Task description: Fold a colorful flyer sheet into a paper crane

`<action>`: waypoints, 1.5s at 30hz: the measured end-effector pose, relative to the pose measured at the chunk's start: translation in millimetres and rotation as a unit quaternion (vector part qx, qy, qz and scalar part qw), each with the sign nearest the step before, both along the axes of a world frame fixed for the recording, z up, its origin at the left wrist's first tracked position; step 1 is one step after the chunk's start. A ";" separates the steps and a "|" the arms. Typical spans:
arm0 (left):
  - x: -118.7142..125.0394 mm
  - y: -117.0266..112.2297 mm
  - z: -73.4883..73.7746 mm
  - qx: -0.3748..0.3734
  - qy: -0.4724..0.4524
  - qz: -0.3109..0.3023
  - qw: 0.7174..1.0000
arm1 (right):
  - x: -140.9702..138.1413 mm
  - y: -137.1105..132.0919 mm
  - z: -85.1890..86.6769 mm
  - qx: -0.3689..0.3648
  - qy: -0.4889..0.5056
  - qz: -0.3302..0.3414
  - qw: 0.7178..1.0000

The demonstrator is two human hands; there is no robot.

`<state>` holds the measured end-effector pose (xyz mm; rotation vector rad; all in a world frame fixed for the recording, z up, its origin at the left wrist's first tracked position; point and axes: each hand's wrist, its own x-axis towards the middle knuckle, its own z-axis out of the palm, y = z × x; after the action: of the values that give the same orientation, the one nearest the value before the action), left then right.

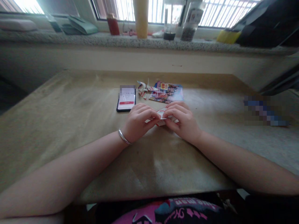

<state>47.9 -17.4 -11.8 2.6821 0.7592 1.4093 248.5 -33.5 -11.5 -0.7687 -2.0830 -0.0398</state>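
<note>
My left hand, with a silver bangle on its wrist, and my right hand meet at the middle of the tan table. Both pinch a small folded piece of red-and-white printed paper between their fingertips, just above the tabletop. Most of the paper is hidden under my fingers. Behind my hands lie small folded paper pieces and a colourful printed leaflet.
A phone with a lit screen lies just beyond my left hand. A blurred blue item rests at the table's right. The stone windowsill behind holds a red jar, a yellow cylinder, containers and green cases.
</note>
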 end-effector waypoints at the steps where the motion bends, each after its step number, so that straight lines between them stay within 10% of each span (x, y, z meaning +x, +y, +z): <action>1: -0.7 0.6 -0.6 -0.006 0.001 0.002 1.000 | 0.4 0.0 0.1 0.002 0.003 -0.003 1.000; 24: -7.1 14.7 -6.6 0.017 0.028 0.080 0.996 | 4.4 5.6 -0.9 0.042 0.001 -0.020 0.999; 45: -0.7 1.4 1.0 0.014 0.036 0.013 0.999 | -2.4 -2.0 3.8 -0.015 0.002 0.008 1.000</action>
<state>47.3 -16.0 -10.8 2.7682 0.7885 1.3466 246.1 -35.5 -7.7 -0.7695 -2.0897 0.0019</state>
